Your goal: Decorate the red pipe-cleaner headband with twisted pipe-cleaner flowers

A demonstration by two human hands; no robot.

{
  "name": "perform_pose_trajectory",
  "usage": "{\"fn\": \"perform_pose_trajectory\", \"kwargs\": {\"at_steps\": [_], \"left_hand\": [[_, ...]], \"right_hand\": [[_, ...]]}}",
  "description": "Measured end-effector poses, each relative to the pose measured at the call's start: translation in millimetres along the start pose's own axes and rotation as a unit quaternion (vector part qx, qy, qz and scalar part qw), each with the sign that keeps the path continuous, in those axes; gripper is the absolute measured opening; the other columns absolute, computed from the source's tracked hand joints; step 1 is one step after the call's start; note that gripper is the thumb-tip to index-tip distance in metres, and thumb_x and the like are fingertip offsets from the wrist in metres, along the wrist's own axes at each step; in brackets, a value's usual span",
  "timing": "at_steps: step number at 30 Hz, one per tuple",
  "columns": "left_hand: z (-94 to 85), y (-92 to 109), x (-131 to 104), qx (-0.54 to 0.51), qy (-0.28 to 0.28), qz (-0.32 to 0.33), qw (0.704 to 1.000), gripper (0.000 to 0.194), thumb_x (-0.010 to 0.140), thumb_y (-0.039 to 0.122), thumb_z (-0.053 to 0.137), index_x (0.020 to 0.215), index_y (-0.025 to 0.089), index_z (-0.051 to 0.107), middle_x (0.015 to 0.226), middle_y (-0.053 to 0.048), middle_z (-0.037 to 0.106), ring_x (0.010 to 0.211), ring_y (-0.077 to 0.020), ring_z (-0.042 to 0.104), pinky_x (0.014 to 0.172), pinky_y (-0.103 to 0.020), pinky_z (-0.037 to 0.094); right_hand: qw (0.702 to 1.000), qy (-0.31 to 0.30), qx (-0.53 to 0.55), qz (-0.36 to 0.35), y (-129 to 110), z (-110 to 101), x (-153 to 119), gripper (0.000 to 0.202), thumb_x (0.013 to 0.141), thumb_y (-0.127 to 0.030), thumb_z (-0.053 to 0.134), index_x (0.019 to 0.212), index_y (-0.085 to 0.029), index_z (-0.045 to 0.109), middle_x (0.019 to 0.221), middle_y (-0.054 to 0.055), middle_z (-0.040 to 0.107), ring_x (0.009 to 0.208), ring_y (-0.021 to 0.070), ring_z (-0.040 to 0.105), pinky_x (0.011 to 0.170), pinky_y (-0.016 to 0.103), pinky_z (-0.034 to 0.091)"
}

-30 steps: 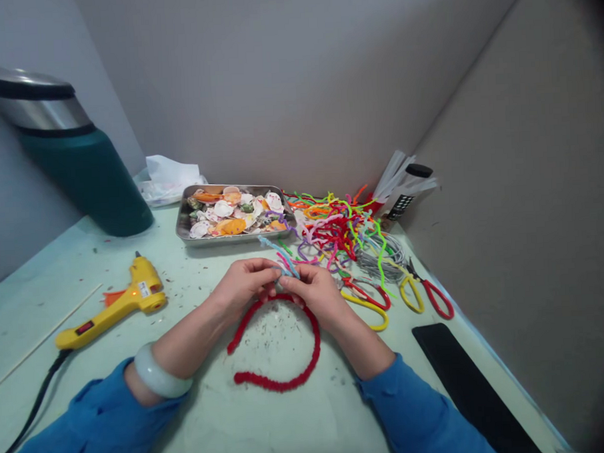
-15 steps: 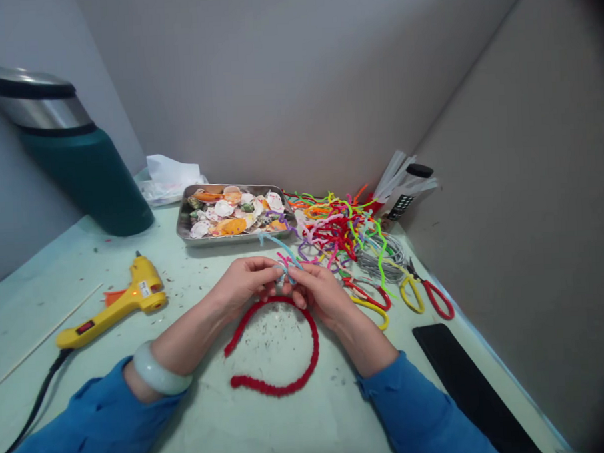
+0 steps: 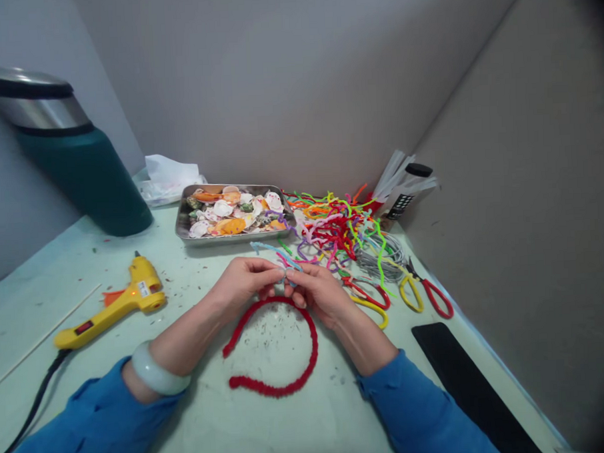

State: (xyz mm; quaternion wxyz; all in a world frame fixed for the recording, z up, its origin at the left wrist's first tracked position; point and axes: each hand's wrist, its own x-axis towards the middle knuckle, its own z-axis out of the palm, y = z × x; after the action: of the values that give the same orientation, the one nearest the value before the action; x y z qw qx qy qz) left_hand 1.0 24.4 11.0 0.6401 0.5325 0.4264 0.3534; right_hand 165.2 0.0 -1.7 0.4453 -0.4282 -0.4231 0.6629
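My left hand and my right hand meet at the middle of the table, fingertips pinched together. Between them they grip a light blue pipe cleaner, whose free end sticks out toward the upper left. The part inside the fingers is mostly hidden. A bit of pink shows just behind the fingertips; whether it is held I cannot tell. Just below the hands lies a red fuzzy headband, an open loop with its gap facing left. Its upper edge passes under my fingers.
A metal tray of seashells stands behind the hands, beside a heap of colourful pipe cleaners. Scissors and a black strip lie at right. A yellow glue gun and a green bottle are at left.
The free end of the light blue pipe cleaner has swung lower and to the left. Both hands stay in nearly the same place, still pinching.
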Motion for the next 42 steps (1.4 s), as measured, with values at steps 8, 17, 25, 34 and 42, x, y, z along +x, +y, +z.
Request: {"fn": "perform_pose_trajectory", "kwargs": {"at_steps": [8,17,25,34,42], "left_hand": [[1.5,0.6,0.8,-0.081,-0.002,-0.015,0.997,0.018,0.066,0.028,0.072,0.073,0.014,0.065,0.061,0.0,0.061,0.049,-0.0078,0.05,0.046,-0.02,0.038],[-2.8,-1.4,2.8,-0.152,-0.005,-0.035,0.988,0.015,0.069,0.024,0.072,0.077,0.013,0.064,0.057,0.002,0.057,0.048,-0.0064,0.051,0.046,-0.017,0.041],[-2.6,-3.2,3.2,-0.168,-0.038,-0.01,0.985,0.007,0.073,0.019,0.066,0.073,0.014,0.061,0.052,0.002,0.056,0.043,-0.0054,0.047,0.043,-0.017,0.036],[-5.1,-4.7,2.1,-0.141,-0.078,0.019,0.987,0.01,0.078,0.023,0.063,0.073,0.015,0.06,0.043,0.006,0.045,0.039,-0.0044,0.036,0.042,-0.017,0.027],[-3.2,-2.0,3.7,-0.175,-0.049,-0.01,0.983,0.008,0.075,0.021,0.064,0.072,0.014,0.061,0.049,0.004,0.051,0.042,-0.0051,0.041,0.043,-0.017,0.03]], "right_hand": [[0.999,0.02,-0.012,-0.024,2.9,0.4,-0.1,0.023,0.074,-0.038,0.067,0.074,-0.016,0.061,0.053,-0.003,0.057,0.039,0.0045,0.044,0.036,0.016,0.029],[0.998,0.04,-0.015,-0.055,0.6,0.2,-0.7,0.021,0.073,-0.034,0.069,0.074,-0.015,0.06,0.049,-0.006,0.051,0.04,0.0047,0.042,0.039,0.017,0.03],[0.999,0.043,-0.021,-0.013,4.6,-1.2,1.0,0.028,0.068,-0.036,0.073,0.065,-0.014,0.056,0.055,-0.003,0.059,0.039,0.0042,0.044,0.038,0.018,0.03],[0.999,0.032,-0.02,-0.023,-3.6,-1.6,-3.1,0.029,0.07,-0.035,0.071,0.062,-0.015,0.053,0.055,-0.003,0.058,0.041,0.0045,0.045,0.04,0.018,0.03],[0.985,0.019,-0.077,-0.153,3.3,4.5,-0.7,0.025,0.068,-0.026,0.073,0.086,-0.02,0.058,0.07,-0.005,0.058,0.052,0.0068,0.046,0.049,0.019,0.036]]}}
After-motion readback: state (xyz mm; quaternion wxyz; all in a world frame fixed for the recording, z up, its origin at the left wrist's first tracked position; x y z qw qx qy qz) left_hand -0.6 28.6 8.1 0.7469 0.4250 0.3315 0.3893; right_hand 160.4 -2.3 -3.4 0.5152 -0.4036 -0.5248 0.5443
